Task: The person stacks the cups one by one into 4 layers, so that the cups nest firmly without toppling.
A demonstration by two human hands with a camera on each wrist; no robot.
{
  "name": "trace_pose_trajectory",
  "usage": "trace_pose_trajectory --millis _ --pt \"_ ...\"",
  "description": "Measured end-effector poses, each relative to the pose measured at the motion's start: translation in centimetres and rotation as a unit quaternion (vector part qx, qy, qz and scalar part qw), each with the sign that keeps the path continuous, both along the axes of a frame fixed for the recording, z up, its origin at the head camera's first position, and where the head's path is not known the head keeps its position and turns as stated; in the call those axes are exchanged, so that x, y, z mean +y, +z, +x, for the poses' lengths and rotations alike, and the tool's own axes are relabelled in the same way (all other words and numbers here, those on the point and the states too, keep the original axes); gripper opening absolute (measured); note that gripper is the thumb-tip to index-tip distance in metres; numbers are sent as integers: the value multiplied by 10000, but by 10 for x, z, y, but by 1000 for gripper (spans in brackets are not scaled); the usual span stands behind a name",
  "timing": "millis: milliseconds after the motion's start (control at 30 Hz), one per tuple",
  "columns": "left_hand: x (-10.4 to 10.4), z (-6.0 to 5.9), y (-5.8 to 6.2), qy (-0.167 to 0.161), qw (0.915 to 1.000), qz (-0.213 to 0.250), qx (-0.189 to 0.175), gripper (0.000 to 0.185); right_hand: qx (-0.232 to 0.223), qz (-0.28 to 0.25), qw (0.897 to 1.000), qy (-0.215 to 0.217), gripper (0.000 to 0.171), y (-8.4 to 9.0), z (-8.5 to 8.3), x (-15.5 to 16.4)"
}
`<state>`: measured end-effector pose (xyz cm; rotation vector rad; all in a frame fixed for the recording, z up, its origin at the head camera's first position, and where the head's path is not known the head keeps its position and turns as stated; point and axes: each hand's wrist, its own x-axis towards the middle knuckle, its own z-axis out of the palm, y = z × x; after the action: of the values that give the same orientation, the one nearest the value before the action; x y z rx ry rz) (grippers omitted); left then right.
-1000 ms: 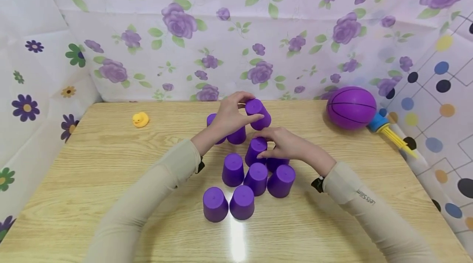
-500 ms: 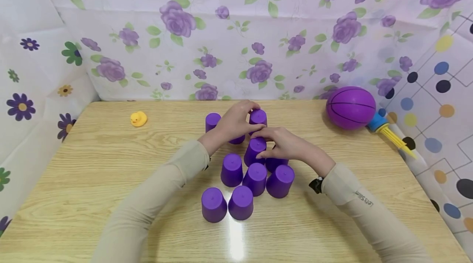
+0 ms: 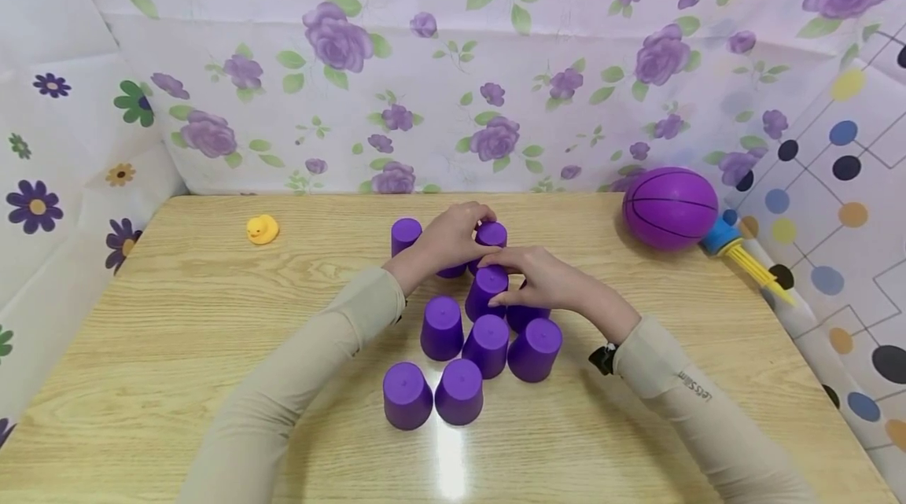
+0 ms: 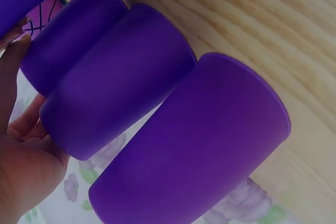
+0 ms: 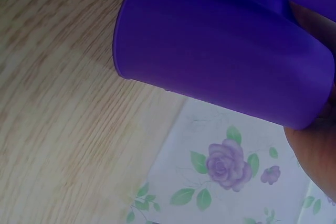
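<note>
My left hand [image 3: 447,240] is curled round the far cup [image 3: 491,237], which sits upside down on the table [image 3: 177,315] just past my fingertips. My right hand [image 3: 541,277] pinches the next cup [image 3: 487,288], thumb on its near side, fingers over the top. Both grips are closed on a cup, not loose.

Risk: the cups are packed tight. Five more cups [image 3: 460,362] stand just under my wrists, and one cup [image 3: 405,235] sits left of my left knuckles. A sleeve drag or a sideways nudge likely tips the neighbours.

The head view gives the full layout, plus the ball [image 3: 669,207], pump [image 3: 743,252] and duck [image 3: 261,229] well clear. The left wrist view shows only three cup walls side by side [image 4: 121,82]; the right wrist view shows one rim flat on the wood [image 5: 210,40].
</note>
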<state>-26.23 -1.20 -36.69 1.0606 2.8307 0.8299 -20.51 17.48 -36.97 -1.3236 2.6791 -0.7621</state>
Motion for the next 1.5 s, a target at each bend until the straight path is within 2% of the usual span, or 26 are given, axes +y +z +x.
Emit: trace_pose_trajectory --millis 133,333,500,633,800,933,1033,1167,1233,1333,1400,1500 --pt "1 -1 -3 78 9998 -65 146 50 27 -92 9999 46 46 0 0 -1" --pt "2 -1 -4 137 9968 -401 680 53 -2 -37 10000 25 47 0 1 0" --pt "2 -1 -6 179 9959 -487 746 55 -43 -98 9999 13 47 1 0 0" --pt "0 2 -6 252 9954 -583 716 65 -30 -108 9999 -37 47 1 1 1" --pt "-13 13 2 335 9969 -205 684 69 -28 -13 10000 -71 46 0 1 0" --pt "-28 33 7 400 9952 599 661 56 19 128 9999 -56 46 2 3 -1" --pt "-39 55 7 477 9887 1368 394 46 -40 47 10000 -14 47 2 3 0" --pt "-47 82 6 607 9790 1910 -382 40 -239 -306 9992 -57 47 1 2 4" --pt "-48 91 6 673 9755 1927 -817 41 -313 -417 9985 -189 47 2 2 4" --pt "-53 101 3 659 9734 1712 -1370 46 -378 -470 9974 -391 47 4 3 -2" --pt "-58 106 0 568 9737 1535 -1588 50 -388 -441 9971 -483 47 6 4 -7" --pt "-66 109 -5 384 9749 1367 -1715 58 -442 -493 9963 -550 47 13 6 -14"
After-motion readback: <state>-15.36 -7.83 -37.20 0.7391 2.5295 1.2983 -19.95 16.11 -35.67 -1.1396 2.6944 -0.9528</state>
